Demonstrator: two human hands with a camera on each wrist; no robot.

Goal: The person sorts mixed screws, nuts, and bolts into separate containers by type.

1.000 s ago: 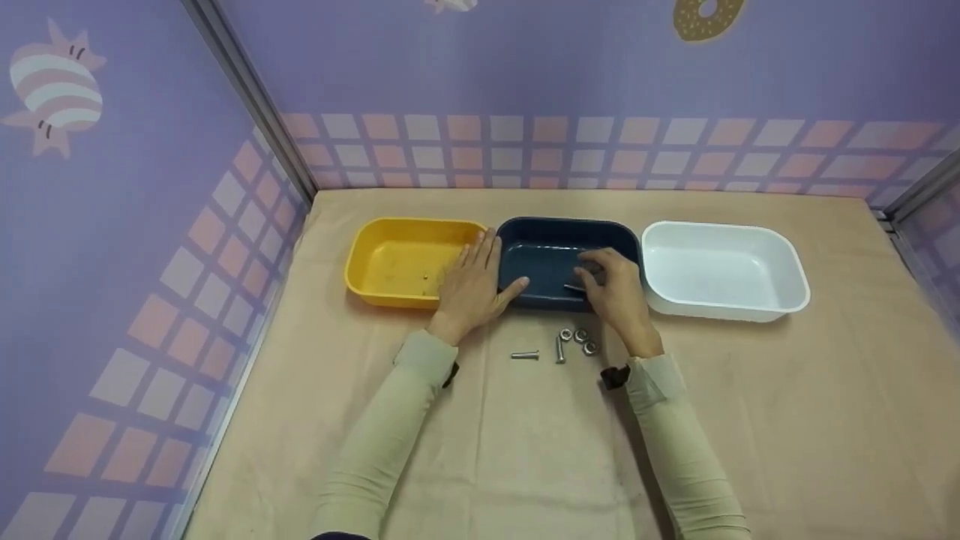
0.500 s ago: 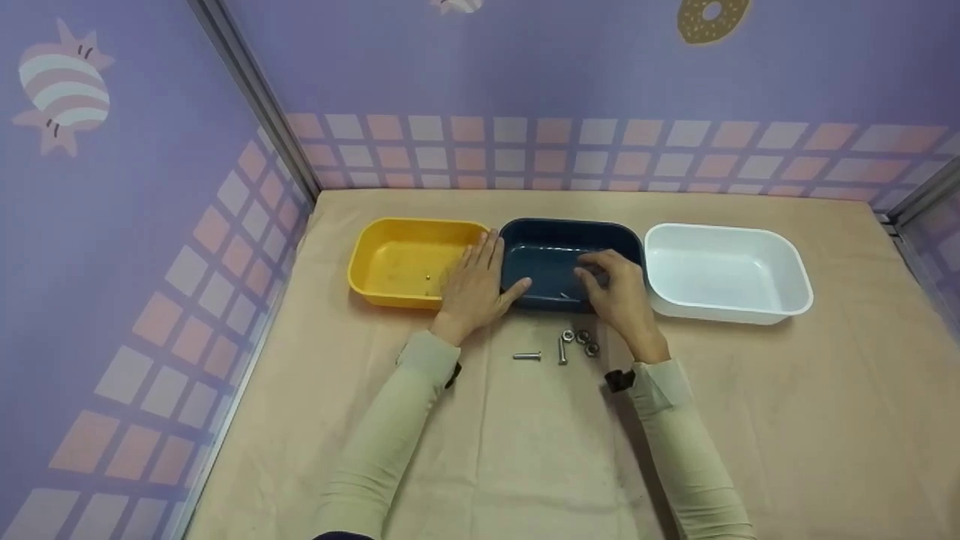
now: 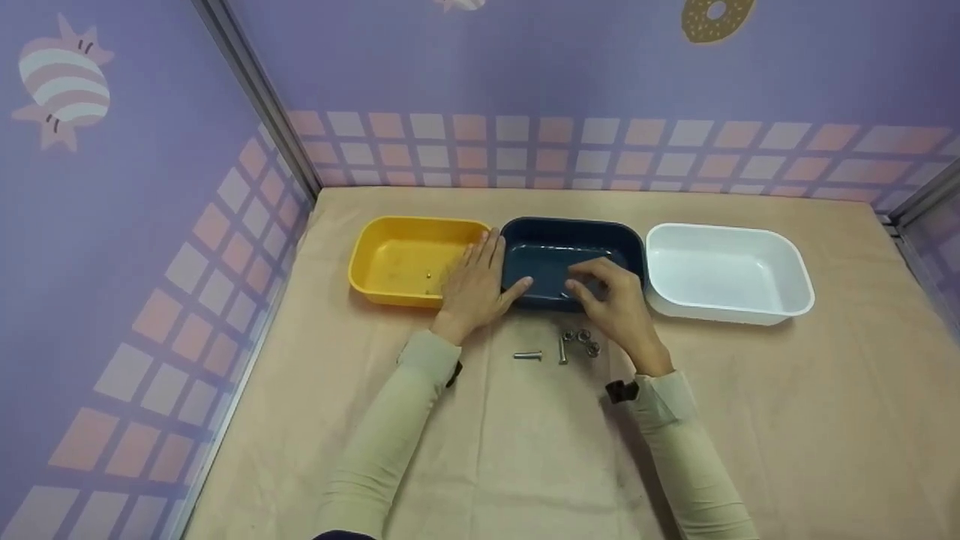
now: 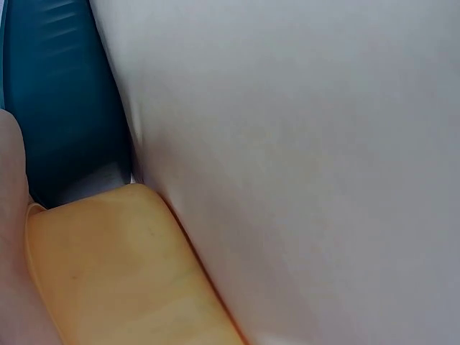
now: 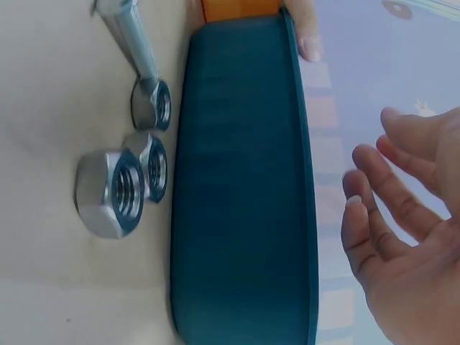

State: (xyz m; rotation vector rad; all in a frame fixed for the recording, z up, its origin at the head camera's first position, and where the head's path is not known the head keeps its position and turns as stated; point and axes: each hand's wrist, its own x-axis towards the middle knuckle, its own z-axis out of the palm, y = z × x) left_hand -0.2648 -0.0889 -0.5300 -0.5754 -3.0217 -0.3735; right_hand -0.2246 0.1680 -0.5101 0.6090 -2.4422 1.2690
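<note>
My left hand point(image 3: 475, 289) lies with straight fingers across the adjoining rims of the yellow tray point(image 3: 367, 289) and the dark blue tray point(image 3: 536, 298). Over the right part of the blue tray, my right hand point(image 3: 619, 307) hovers with bent fingers; the right wrist view shows nothing in its grasp. A small shiny piece of metal point(image 3: 564, 294) lies in the blue tray, partly hidden near the right thumb. On the cloth in front are a bolt point(image 3: 528, 355) lying sideways, another bolt point(image 3: 562, 351) pointing away, and three hex nuts point(image 5: 111, 192) grouped close to the blue tray.
A white tray point(image 3: 731, 311) stands right of the blue one, the three trays in a row. Tiny bits point(image 3: 428, 276) lie in the yellow tray. A beige cloth point(image 3: 547, 450) covers the table, and patterned panels point(image 3: 480, 75) enclose its back and sides.
My right hand has let go of the metal piece, which now lies in the blue tray. That hand has drawn slightly back toward me. The left hand has stayed in place.
</note>
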